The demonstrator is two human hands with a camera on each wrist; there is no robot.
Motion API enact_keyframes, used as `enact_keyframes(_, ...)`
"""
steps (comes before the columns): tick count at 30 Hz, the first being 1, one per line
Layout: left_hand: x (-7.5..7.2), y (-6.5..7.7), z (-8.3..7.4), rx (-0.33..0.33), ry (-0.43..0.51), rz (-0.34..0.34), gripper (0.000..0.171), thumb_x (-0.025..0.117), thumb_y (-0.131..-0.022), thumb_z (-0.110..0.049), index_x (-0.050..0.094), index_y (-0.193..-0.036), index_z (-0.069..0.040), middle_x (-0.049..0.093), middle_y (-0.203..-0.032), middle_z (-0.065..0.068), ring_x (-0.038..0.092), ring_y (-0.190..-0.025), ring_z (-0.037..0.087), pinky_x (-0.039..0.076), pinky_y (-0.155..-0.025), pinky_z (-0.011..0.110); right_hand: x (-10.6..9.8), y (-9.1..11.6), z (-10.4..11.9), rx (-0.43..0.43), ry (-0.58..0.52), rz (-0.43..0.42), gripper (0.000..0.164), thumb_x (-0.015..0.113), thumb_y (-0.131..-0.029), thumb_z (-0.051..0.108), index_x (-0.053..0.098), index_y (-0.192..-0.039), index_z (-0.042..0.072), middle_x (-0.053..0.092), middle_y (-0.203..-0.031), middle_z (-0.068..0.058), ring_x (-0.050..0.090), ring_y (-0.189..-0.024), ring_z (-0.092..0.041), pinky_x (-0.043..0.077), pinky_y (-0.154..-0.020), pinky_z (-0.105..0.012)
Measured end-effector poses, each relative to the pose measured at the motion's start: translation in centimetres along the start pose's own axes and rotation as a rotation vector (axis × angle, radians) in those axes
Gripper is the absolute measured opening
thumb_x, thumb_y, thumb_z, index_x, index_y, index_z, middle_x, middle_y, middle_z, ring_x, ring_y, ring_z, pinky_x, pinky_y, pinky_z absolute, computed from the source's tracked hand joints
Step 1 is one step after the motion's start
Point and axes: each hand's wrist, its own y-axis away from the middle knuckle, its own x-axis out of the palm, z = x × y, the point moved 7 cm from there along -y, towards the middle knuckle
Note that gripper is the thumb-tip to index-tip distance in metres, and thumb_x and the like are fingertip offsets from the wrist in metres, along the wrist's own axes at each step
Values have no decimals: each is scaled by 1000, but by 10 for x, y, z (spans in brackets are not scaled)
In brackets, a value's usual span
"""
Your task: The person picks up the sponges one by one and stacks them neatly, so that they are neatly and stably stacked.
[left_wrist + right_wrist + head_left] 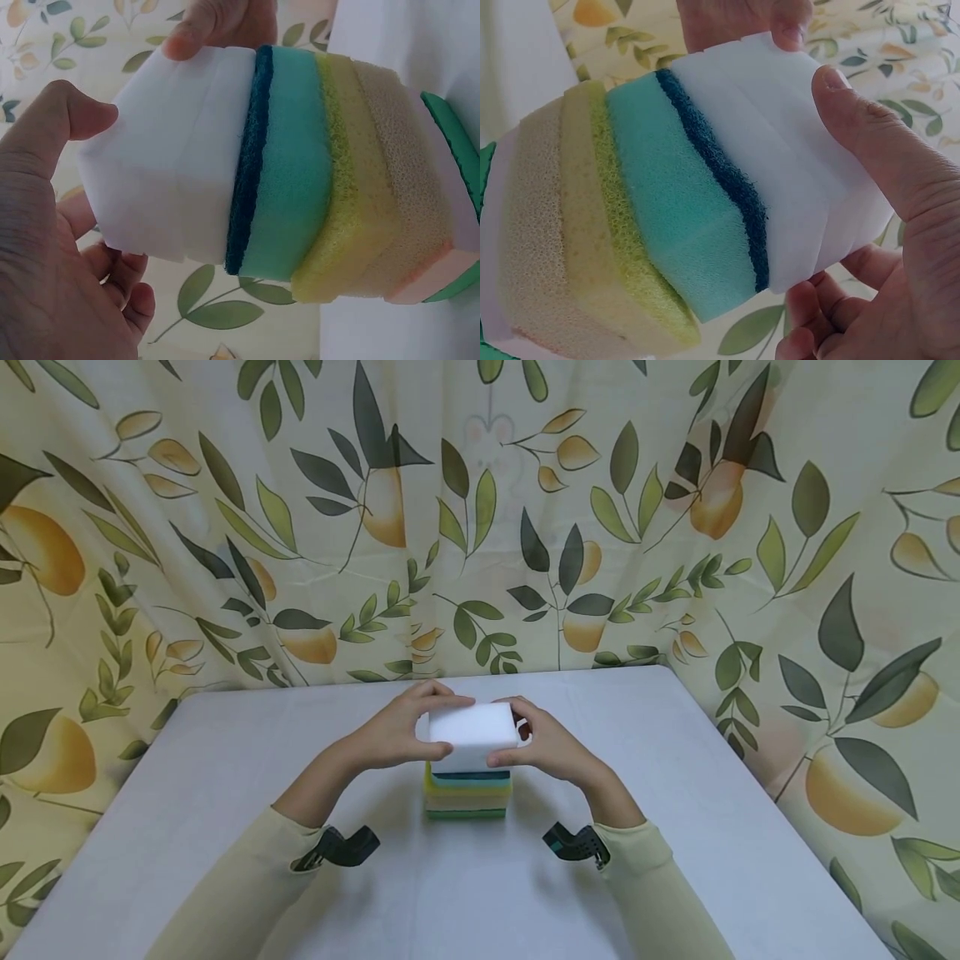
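Note:
A stack of sponges stands at the middle of the table, topped by white sponge blocks (474, 731). My left hand (405, 727) holds the top white block at its left end, thumb in front and fingers behind. At the right end my right hand (551, 743) grips the same block, its thumb near the front corner. Under the white blocks lies a teal sponge (292, 157) with a dark blue scouring layer uppermost. Below it come a yellow sponge (356, 172), a beige porous sponge (532, 225) and, lowest, a green layer (465, 814).
A white-covered table (337, 893) carries the stack. Behind it and along both sides hangs a curtain (525, 527) printed with leaves and fruit. Dark wrist cameras (345, 846) are strapped over both pale sleeves.

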Motion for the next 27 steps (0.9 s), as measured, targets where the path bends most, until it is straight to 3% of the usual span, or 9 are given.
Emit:
enact_keyframes(6, 2, 2, 2, -5, 5, -5, 60, 74, -81, -26, 58, -139, -21, 50, -129, 1, 45, -119, 23, 49, -90, 43, 0, 1, 1, -1, 1, 0, 72, 85, -76, 32, 51, -135, 9, 52, -113, -9, 48, -92, -27, 45, -77, -37)
enact_keyframes(18, 2, 10, 6, 1, 71, -80, 57, 76, -84, -30, 59, -138, -19, 51, -127, 4, 49, -116, 25, 49, -85, 39, 1, 1, -2, 7, 20, -9, 70, 84, -77, 31, 50, -135, 10, 52, -111, -9, 47, -94, -26, 44, -78, -36)
enact_keyframes(27, -1, 10, 8, -20, 65, -83, 57, 77, -84, -29, 58, -138, -20, 50, -129, 5, 49, -118, 26, 50, -87, 44, -13, 0, 5, -35, 47, -40, 75, 82, -80, 29, 46, -144, 15, 50, -115, -8, 42, -108, -27, 38, -88, -41)
